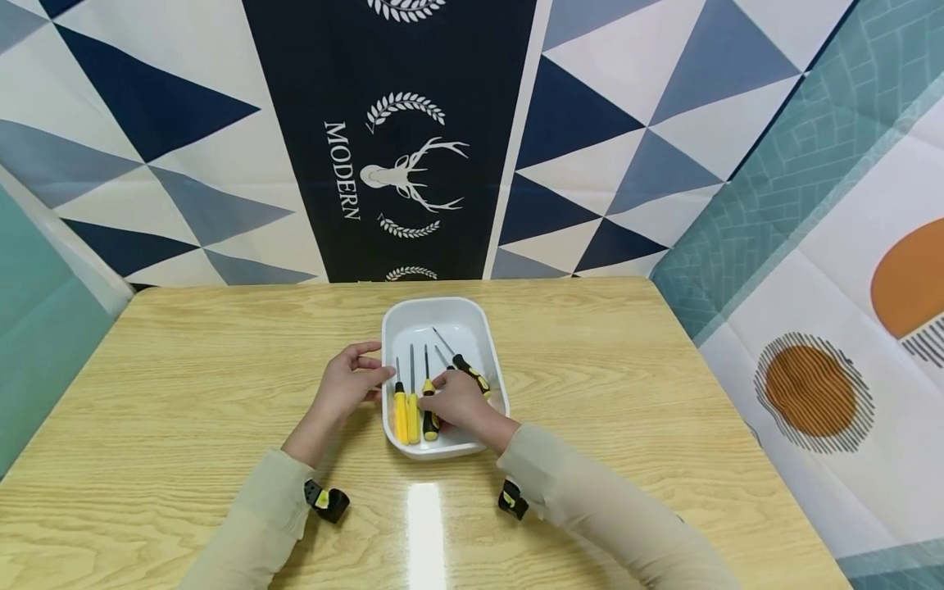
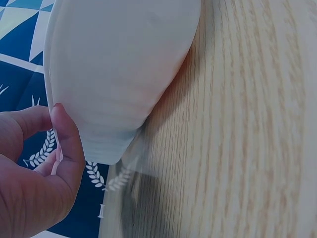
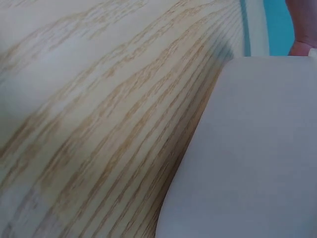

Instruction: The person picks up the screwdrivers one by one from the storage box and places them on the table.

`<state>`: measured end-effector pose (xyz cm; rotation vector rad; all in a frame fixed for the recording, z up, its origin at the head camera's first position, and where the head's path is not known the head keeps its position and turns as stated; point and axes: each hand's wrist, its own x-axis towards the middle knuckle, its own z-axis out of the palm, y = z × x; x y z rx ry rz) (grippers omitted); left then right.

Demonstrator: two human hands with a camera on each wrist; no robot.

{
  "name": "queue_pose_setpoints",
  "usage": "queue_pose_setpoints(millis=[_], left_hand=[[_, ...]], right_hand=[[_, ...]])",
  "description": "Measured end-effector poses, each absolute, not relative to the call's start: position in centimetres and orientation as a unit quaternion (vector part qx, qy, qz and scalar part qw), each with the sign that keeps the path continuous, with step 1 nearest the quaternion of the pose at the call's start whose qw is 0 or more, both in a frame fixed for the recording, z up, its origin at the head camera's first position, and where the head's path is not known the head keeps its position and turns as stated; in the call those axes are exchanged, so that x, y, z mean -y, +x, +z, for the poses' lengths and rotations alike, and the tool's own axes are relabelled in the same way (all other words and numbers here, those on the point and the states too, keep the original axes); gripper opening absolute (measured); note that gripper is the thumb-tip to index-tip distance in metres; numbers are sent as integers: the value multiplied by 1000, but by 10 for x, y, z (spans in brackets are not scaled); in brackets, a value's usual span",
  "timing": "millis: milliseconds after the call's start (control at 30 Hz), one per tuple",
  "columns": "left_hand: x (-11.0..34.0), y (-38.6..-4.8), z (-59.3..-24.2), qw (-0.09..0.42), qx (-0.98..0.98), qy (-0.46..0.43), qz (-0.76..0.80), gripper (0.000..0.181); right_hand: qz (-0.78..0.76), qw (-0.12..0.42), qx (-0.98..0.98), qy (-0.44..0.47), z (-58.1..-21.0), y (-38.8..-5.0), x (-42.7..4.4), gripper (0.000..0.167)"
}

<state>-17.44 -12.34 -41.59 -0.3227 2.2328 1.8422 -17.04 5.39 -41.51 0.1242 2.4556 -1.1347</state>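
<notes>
Alongside, tabletop (image 1: 627,393), left hand (image 1: 348,381) pinching tray rim (image 1: 433,301), right hand (image 1: 463,401) over screwdrivers (image 1: 414,416), grip unclear

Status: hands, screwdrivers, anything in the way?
Left hand holding white tray by its rim. Right hand at screwdrivers inside, grip unclear. That hand partly hides some screwdrivers.

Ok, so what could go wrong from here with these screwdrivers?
The right hand is in among the screwdrivers and could nudge some out of line, since several lie close together. The left hand pinches the white tray at its edge, so a tug might slide everything.
</notes>
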Motion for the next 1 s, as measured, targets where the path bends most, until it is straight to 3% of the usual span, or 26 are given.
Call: queue_pose_setpoints(millis=[1000], left_hand=[[123, -176, -417, 114, -766, -110, 623, 52]], right_hand=[[-400, 210, -892, 24, -413, -169, -57, 38]])
